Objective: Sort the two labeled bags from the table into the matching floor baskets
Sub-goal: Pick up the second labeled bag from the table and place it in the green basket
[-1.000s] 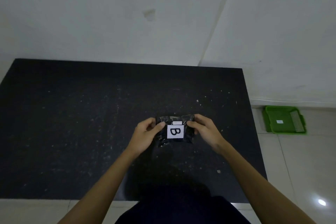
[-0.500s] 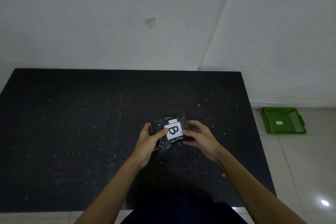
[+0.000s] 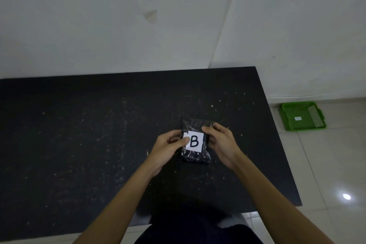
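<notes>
- I have both hands on the bag [image 3: 195, 142], a small dark plastic packet with a white label [image 3: 195, 142] reading "B" on its upper face.
- My left hand [image 3: 168, 149] grips the bag's left edge, with the thumb pressed onto the left border of the label.
- My right hand [image 3: 221, 142] grips the bag's right edge, thumb on top near the upper right corner of the packet and the fingers curled behind it.
- The bag sits between the two hands over the right half of the dark surface [image 3: 79, 144], nearer the front edge than the back; I cannot tell whether its underside touches the surface or is lifted just clear.
- The label stands nearly upright to my view, tilted only slightly.
- A green basket [image 3: 302, 118] lies on the tiled floor [image 3: 326, 164] beyond the right edge of the surface, close to the wall [image 3: 297, 25], with a small white tag [image 3: 297, 118] inside whose letter is too small to read.
- The surface is speckled with pale flecks.
</notes>
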The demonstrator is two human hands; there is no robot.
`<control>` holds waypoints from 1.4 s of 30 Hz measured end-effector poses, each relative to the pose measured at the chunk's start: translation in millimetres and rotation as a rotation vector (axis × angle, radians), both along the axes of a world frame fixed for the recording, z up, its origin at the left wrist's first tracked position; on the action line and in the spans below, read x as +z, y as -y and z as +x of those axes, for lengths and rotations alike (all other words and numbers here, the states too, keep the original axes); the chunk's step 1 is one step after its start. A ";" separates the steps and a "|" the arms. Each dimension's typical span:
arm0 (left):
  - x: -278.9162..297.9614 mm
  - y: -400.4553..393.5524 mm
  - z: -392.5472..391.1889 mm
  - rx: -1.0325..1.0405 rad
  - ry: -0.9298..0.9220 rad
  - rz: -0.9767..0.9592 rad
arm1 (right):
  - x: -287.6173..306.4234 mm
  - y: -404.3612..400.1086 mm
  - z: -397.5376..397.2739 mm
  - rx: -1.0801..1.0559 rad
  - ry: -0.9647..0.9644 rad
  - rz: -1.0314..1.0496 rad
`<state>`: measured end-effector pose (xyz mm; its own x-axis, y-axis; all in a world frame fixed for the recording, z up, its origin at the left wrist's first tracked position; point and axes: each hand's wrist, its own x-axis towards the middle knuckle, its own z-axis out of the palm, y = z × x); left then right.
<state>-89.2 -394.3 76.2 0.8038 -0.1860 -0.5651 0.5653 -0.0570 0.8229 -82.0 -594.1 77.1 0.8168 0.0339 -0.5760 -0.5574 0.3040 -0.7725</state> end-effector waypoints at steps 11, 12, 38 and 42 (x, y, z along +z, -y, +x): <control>11.0 82.0 2.5 -0.071 -0.044 -0.021 | -1.0 72.5 -29.8 0.011 0.048 -0.162; 11.1 94.1 0.4 -0.091 -0.038 -0.010 | 0.5 85.5 -33.9 0.007 0.052 -0.165; -19.2 620.9 -34.6 -0.218 -0.015 0.029 | -18.0 604.9 -88.6 -0.113 -0.023 -0.262; -33.7 678.4 -7.1 -0.232 -0.022 0.057 | -29.9 665.5 -60.3 -0.090 -0.056 -0.266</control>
<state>-96.3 -1072.7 42.5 0.7303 -0.3317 -0.5972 0.5496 -0.2339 0.8020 -142.3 -1259.5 47.2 0.7764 -0.1956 -0.5991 -0.5812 0.1454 -0.8007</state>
